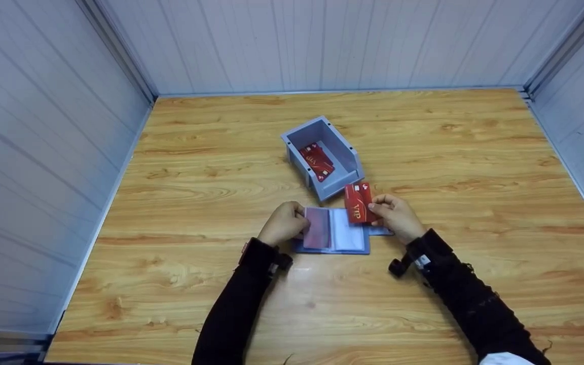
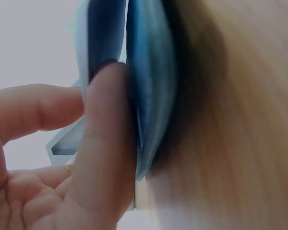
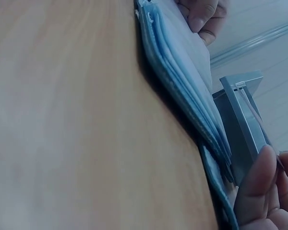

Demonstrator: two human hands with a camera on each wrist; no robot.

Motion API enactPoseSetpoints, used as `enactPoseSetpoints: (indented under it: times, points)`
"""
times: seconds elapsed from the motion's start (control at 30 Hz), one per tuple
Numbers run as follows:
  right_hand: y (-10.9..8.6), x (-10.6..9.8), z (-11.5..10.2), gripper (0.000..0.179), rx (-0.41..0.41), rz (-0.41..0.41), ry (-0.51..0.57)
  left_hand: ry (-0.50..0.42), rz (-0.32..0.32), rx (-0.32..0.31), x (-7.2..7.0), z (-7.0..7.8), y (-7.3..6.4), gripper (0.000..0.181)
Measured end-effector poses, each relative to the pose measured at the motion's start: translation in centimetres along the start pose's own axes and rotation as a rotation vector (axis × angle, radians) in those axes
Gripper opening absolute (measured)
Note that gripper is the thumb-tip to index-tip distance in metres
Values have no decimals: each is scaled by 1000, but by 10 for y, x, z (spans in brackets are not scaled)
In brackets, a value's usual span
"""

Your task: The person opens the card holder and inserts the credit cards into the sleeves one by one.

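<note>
A blue card holder (image 1: 367,247) is being kept spread on the wood-grain tabletop (image 1: 145,294), and serves as the clock centre here. At 9 o'clock, the left-hand translucent sleeve (image 1: 316,228) is being pinched between the thumb and forefinger of the left hand (image 1: 284,223); a dull red tone is showing through it. The right-hand sleeve (image 1: 349,234) is appearing whitish, its upper corner being overlapped at 1 o'clock by a red VIP card (image 1: 358,203). This card is being gripped along its 3 o'clock edge by the thumb and fingers of the right hand (image 1: 397,215), outside both holder and bin; whether the sleeve is being touched cannot be determined. A blue flap (image 1: 380,231) is projecting from beneath the holder at 3 o'clock.

At 12 o'clock, a grey plastic storage bin (image 1: 340,187) is being positioned obliquely, its low front lip facing 5 o'clock. Further red VIP cards (image 1: 317,162) are being contained inside, lying overlapped toward the bin's 9 o'clock wall; their exact count cannot be determined.
</note>
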State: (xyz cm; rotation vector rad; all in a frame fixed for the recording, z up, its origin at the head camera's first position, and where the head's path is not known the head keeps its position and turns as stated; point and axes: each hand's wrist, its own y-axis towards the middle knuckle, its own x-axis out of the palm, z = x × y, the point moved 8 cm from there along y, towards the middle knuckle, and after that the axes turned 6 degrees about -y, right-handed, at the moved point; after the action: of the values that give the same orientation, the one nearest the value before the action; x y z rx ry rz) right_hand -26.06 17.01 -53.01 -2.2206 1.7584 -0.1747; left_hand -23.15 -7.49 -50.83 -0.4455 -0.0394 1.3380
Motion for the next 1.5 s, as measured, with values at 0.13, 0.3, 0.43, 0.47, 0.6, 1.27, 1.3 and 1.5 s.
enactPoseSetpoints:
  times: [0.13,0.3,0.43,0.47,0.6,1.27,1.3,1.5]
  points:
    - [-3,1,-4,10,-5,4,-29,-3,-3,-8,-1,-2,0,11]
    - [-8,7,-12,8,-15,-10,-56,-2,-9,-31,-2,-3,-1,11]
    - [-12,17,-15,11,-28,-53,-133,-6,-14,-37,-2,-4,0,11]
    - [-12,19,-15,13,-32,-67,-156,-9,-14,-39,-2,-5,0,11]
    - [-14,30,-16,22,-36,-114,-216,-21,-10,-35,-1,-7,1,12]
    - [-18,55,-13,31,-19,-196,-292,-60,-25,-62,-1,-9,2,14]
    - [-19,56,-14,32,-22,-197,-298,-62,-25,-65,-1,-9,2,14]
    - [-21,63,-23,34,-26,-197,-340,-71,-20,-73,-1,-10,2,16]
